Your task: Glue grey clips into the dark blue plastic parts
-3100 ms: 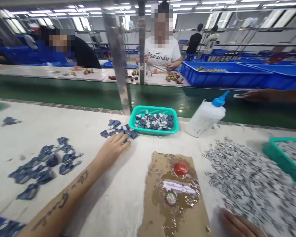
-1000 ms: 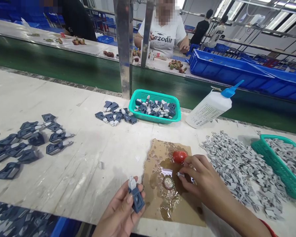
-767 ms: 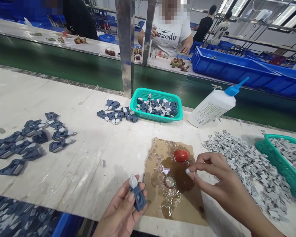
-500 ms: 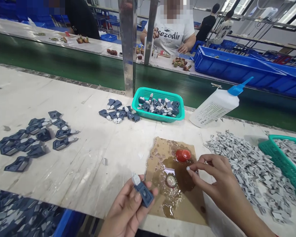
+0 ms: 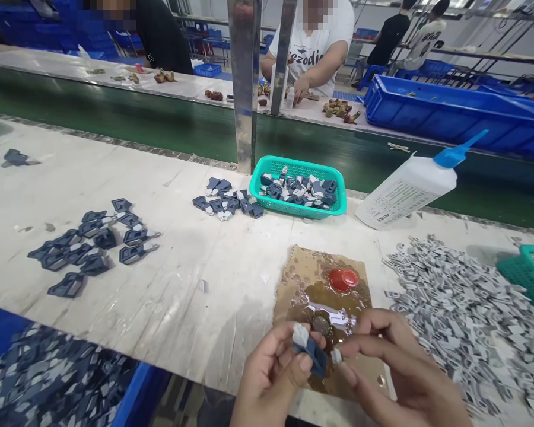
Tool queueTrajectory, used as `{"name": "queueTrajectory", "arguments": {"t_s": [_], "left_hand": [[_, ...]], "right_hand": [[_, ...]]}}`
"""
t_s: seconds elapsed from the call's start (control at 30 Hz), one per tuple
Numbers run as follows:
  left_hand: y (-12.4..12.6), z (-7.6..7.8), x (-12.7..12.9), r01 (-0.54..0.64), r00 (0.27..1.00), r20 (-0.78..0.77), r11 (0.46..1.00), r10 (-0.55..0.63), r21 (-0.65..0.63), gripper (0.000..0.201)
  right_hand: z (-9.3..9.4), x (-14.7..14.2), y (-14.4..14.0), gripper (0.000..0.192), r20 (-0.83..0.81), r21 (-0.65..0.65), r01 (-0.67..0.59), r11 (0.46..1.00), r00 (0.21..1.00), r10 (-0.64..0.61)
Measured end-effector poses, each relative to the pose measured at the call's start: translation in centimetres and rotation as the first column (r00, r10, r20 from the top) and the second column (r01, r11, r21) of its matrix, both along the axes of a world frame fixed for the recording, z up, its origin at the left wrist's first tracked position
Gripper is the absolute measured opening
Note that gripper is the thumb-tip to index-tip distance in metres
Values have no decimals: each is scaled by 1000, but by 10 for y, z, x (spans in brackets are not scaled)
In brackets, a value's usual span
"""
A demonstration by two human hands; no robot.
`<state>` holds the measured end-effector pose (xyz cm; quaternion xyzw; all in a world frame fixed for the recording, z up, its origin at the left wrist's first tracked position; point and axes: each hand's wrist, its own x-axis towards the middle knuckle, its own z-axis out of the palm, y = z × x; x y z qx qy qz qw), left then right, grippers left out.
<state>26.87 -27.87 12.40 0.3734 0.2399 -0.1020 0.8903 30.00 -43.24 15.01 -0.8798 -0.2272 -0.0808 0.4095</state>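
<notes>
My left hand (image 5: 278, 373) is closed round a dark blue plastic part (image 5: 310, 351) with a pale grey tip, held tilted over the near edge of the cardboard. Between thumb and forefinger, my right hand (image 5: 389, 362) pinches a small light grey plastic piece (image 5: 336, 356), a short gap away from the blue part. Beneath both hands lies a brown cardboard sheet (image 5: 289, 279) wet with clear liquid, bearing a red cap (image 5: 342, 280) and a small round disc (image 5: 322, 323). Loose grey pieces (image 5: 463, 308) are heaped to the right.
A green basket (image 5: 298, 210) of blue-grey parts stands at the back, beside a tilted white bottle (image 5: 404, 193) with a blue nozzle. Similar parts (image 5: 93, 243) lie at left. A blue bin (image 5: 145, 379) sits low left; another green basket (image 5: 523, 279) is at right. People work across the green divider.
My left hand has turned the blue part and sits further right. My right hand has come lower with its small grey piece, closer to the left. The view has shifted left.
</notes>
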Motion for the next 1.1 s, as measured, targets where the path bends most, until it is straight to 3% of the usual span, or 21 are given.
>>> {"name": "queueTrajectory", "arguments": {"t_s": [0.2,0.43,0.53,0.7,0.83,0.97,1.03,1.1], "left_hand": [[-2,2,0,-27,999,42,999,27,18,28],[-1,1,-3,-23,999,51,991,16,133,25],[-1,1,-5,-25,996,84,977,7,211,22],[-2,4,-7,-32,995,95,959,5,282,22],[-5,3,-9,-61,993,118,928,18,368,23],[-6,4,-8,-49,997,68,978,36,201,24],[-5,5,-5,-24,1000,12,993,23,118,27],[-2,8,-3,14,999,-48,999,-12,43,31]], "right_hand": [[-6,0,8,6,-31,12,-11,1000,999,11],[-6,-3,5,10,79,-88,-67,994,994,74],[-5,-5,4,9,7,-71,-109,991,994,110],[-6,-7,7,9,-199,63,-93,994,974,104],[-10,-12,9,9,-239,121,-89,989,964,116],[-12,-13,9,12,-192,168,-51,984,978,83],[-10,-11,7,11,-288,217,-3,976,955,68],[-10,-7,4,8,-464,295,60,954,882,88]]}}
